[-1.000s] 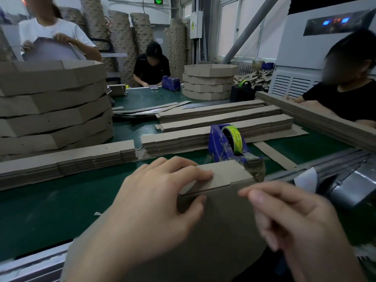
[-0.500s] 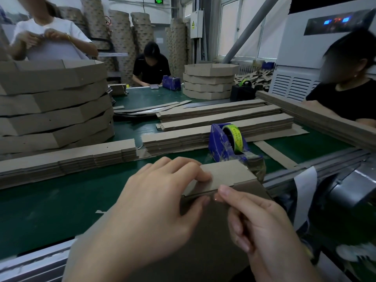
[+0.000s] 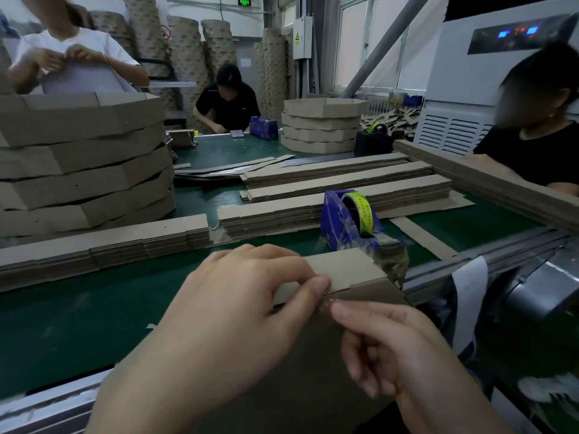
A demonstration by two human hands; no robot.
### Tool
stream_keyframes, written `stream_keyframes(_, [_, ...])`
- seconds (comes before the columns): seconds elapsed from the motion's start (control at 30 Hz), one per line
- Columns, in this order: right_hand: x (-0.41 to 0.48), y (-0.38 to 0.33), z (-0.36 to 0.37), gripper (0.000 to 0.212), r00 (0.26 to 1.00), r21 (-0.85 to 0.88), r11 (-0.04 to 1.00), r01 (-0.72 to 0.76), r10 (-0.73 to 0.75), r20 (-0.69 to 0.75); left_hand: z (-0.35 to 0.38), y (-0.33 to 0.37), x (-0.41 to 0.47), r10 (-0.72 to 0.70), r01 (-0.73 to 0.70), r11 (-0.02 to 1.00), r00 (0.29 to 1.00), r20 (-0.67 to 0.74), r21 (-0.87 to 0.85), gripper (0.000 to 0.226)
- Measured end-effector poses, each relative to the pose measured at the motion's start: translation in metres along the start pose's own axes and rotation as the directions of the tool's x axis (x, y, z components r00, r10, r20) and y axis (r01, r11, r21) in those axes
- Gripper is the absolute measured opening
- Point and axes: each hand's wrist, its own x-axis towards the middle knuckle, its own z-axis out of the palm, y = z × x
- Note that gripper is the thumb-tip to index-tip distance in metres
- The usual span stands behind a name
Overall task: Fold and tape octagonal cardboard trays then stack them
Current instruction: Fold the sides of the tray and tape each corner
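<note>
Cardboard tray [image 3: 344,270] flap gripped by left hand [image 3: 238,308], thumb on fold; right hand [image 3: 401,349] pinches clear tape [image 3: 327,303] at seam.

Room around the tape dispenser [image 3: 351,220]
Bare green belt [image 3: 78,308] to its left; flat cardboard stacks [image 3: 282,214] block behind it.

Near the desk [image 3: 78,324] edge, the left hand [image 3: 238,305] grips the folded flap of a cardboard tray [image 3: 347,267], thumb on the seam. The right hand [image 3: 398,349] touches that seam with its forefinger. A blue tape dispenser [image 3: 347,220] stands just beyond, and stacked trays [image 3: 81,164] rise far left.
</note>
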Motion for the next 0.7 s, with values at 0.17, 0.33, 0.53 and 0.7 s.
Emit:
stream_keyframes(0.17, [0.001,-0.002,-0.001,0.03,0.998,-0.032,0.999,0.013,-0.011,0.066,0.01,0.011,0.004,-0.098,0.105,0.994,0.983,-0.154,0.04,0.033])
stream_keyframes(0.33, [0.003,-0.004,-0.006,0.026,0.994,-0.054,0.999,0.003,0.003,0.109,0.013,0.007,0.004,-0.028,0.037,0.999,0.974,-0.225,0.035,0.028])
stream_keyframes(0.53, [0.004,-0.005,-0.012,0.015,0.993,-0.087,0.996,-0.036,0.045,0.106,0.015,0.007,0.003,0.059,-0.031,0.993,0.963,-0.265,0.112,0.019])
stream_keyframes(0.7, [0.007,0.01,-0.019,0.023,0.97,-0.298,0.941,-0.158,0.204,0.129,0.014,0.001,0.003,0.06,-0.025,0.992,0.959,-0.277,0.125,0.018])
